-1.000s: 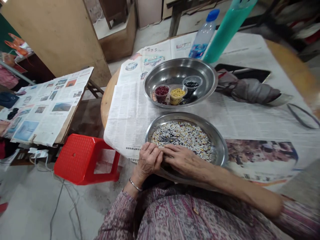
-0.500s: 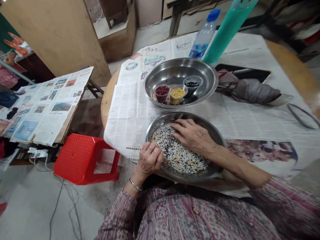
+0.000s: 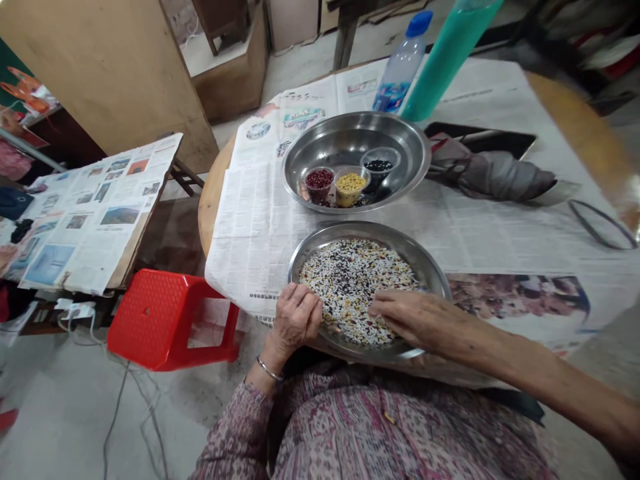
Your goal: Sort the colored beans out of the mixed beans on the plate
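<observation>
My left hand is curled closed at the rim of the near basin, its contents, if any, hidden; my right hand bunches its fingers low over the mixed grains, which lie in that basin between and ahead of my hands; I cannot tell whether they pinch any; a light, narrow touch should suit such small grains, with my left hand steadying the rim.

Newspaper print too small, bottle label blurred, neither readable
</observation>
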Available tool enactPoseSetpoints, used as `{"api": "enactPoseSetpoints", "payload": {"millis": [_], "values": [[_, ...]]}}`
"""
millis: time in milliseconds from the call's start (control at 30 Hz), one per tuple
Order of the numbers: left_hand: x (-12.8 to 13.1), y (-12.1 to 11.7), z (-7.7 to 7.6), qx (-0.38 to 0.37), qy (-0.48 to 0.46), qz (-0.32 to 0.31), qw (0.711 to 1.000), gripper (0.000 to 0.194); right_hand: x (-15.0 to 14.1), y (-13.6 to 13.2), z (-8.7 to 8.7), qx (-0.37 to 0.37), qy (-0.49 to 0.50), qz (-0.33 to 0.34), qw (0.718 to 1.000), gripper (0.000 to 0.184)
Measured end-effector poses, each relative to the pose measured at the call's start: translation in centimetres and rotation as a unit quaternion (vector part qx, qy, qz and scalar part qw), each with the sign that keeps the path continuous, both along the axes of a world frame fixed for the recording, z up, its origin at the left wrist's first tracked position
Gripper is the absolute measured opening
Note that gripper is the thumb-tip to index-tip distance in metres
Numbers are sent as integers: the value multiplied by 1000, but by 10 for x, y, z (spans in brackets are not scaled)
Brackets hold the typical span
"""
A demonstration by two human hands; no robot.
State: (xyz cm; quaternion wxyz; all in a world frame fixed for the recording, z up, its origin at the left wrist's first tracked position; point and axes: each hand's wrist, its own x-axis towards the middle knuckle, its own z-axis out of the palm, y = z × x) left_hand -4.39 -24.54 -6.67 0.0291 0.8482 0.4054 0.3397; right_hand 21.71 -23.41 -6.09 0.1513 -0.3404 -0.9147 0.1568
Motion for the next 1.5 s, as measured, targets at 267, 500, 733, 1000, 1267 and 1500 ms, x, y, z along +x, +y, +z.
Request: {"api": "enactPoseSetpoints", "payload": {"millis": [267,500,733,1000,1267,1500], "values": [[-1,0,-2,-2,5,2,1000,23,-6,23,6,96,-42,-134,985,19],[-1,-1,-2,-13,-1,6,1000,22,-37,38,-4,55,-46,-93,993,22],[-2,0,-3,-15,20,11,1000,24,-42,46,8,-94,46,-70,992,18],[-2,0,-2,-8,12,3,1000,25,-31,-8,8,35,66,-65,995,23],[2,-1,5,-2,-4,9,1000,22,-5,-15,-1,62,120,-136,982,22],[7,-2,30,-82,99,30,991,9,-4,-18,0,87,152,-167,970,17]]}}
